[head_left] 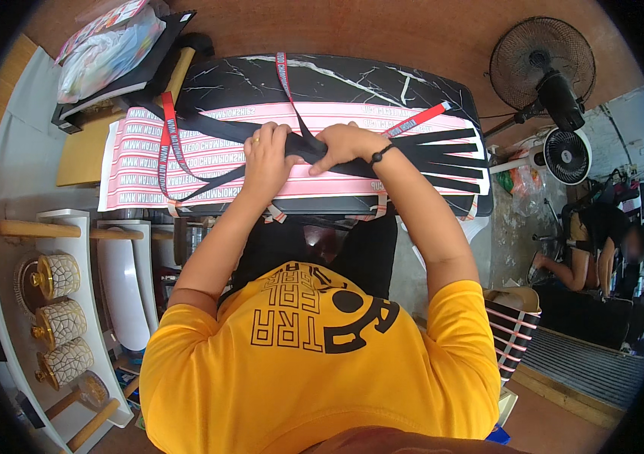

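Several long ribbons, black on one side and red with white print on the other, lie across a pink and white printed sheet [129,185]. My left hand [265,155], with a ring on one finger, is closed over the black ribbons [216,130] near the sheet's middle. Just to its right, my right hand [346,147] grips the same bunch, thumb toward me. Beyond it the black ribbon ends [447,160] fan out to the right. One red ribbon [422,119] angles up right, another red ribbon [284,76] runs to the far edge, and a red loop [164,144] curls at left.
Under the sheet is a black marble-patterned table [314,74]. A plastic bag [110,64] lies on a black stand at far left. White shelving [76,303] with decorated jars stands at left. Two fans [541,64] are at right, near a bent-over person [602,242].
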`<state>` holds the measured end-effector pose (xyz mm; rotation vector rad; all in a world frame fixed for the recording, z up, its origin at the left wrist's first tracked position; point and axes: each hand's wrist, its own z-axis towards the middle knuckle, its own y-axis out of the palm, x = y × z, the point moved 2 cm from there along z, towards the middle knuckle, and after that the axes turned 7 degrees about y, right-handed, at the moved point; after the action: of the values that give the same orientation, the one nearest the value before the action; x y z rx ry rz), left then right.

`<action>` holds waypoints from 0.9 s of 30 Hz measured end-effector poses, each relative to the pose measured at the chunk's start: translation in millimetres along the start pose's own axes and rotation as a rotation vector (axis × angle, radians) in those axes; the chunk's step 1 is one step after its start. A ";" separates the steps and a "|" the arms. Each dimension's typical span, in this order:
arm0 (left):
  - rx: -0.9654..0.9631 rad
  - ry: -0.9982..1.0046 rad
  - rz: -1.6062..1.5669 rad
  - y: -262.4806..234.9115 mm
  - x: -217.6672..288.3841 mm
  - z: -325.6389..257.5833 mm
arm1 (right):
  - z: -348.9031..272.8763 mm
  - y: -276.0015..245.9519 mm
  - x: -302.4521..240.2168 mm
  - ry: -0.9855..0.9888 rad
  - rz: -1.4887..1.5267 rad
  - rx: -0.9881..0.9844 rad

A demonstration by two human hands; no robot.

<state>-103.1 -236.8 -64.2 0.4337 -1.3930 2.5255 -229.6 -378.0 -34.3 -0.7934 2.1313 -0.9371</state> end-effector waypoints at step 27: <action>0.161 -0.242 -0.865 52.9 -60.8 -21.2 | -165.0 -248.4 -52.5 0.231 0.203 0.543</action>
<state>-67.3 -249.8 -138.3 1.1173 -0.7879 1.8914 -261.0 -414.5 264.6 -0.2018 1.9488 -1.4586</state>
